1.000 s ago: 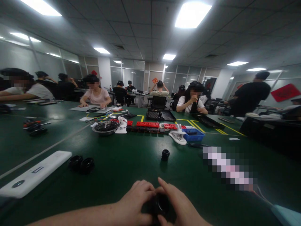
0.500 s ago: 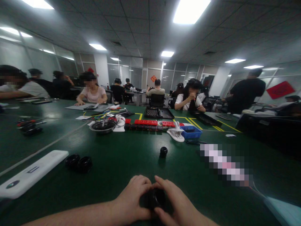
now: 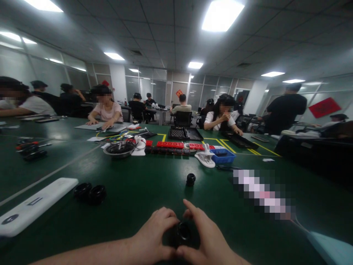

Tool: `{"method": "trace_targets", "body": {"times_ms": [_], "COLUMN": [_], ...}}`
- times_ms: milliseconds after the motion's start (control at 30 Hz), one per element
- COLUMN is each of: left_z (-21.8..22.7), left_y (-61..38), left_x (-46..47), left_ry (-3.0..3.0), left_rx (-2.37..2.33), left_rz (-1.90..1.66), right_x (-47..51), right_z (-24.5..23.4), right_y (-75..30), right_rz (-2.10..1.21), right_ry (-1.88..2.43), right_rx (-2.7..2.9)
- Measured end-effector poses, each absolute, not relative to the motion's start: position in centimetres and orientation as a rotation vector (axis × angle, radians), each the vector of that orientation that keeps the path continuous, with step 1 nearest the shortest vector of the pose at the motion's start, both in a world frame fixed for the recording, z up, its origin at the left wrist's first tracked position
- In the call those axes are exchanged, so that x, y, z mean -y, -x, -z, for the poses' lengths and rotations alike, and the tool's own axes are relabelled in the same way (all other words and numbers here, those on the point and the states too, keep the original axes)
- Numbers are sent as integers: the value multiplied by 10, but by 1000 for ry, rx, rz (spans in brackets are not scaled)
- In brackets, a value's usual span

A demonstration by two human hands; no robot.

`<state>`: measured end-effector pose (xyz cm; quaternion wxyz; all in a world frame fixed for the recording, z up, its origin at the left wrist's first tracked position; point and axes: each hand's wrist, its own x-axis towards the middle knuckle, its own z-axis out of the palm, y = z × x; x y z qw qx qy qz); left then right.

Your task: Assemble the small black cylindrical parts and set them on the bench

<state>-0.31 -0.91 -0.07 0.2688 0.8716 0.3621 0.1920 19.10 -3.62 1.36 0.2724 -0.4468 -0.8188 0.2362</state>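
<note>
At the near edge of the view, a glossy black ring-shaped part [image 3: 183, 231] with a round hole sits between my two hands. My left hand [image 3: 156, 232] curves round its left side, fingertips at the top and thumb low down. My right hand [image 3: 206, 235] is on the other side, its index finger raised off the part and its thumb stretched low in front of it. The part's underside is dark and hard to make out. Farther forward stands a small black ribbed part [image 3: 191, 179]. Two similar black rings [image 3: 97, 194] lie side by side at the left.
A long white device [image 3: 41, 202] lies at the left. Across the table are a metal bowl [image 3: 118, 154], white clips [image 3: 205, 156], red blocks [image 3: 169, 145] and a blue bin [image 3: 224, 156]. A pixelated object [image 3: 261, 193] lies at the right. Co-workers sit beyond.
My right index finger has lifted and spread away from the black ring-shaped part, showing more of it. My left hand stays at its side. The view has shifted slightly.
</note>
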Motion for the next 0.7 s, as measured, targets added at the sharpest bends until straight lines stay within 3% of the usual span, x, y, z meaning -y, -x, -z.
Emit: {"method": "trace_targets", "body": {"times_ms": [267,500,700], "left_z": [-1,0,-3], "left_y": [4,4,3], "left_x": [9,9,9], "left_ry": [-2368,-2374,-2388], "left_rx": [-948,-924,-959], "left_rz": [-486,-503,-458], "right_x": [37,39,38], "right_z": [-15,-27,-27], "right_y": [-190,-185,-190], "right_rz": [-597,-757,-689], "right_ry": [904,1252,880], "right_rx": [2308,2239,2272]}}
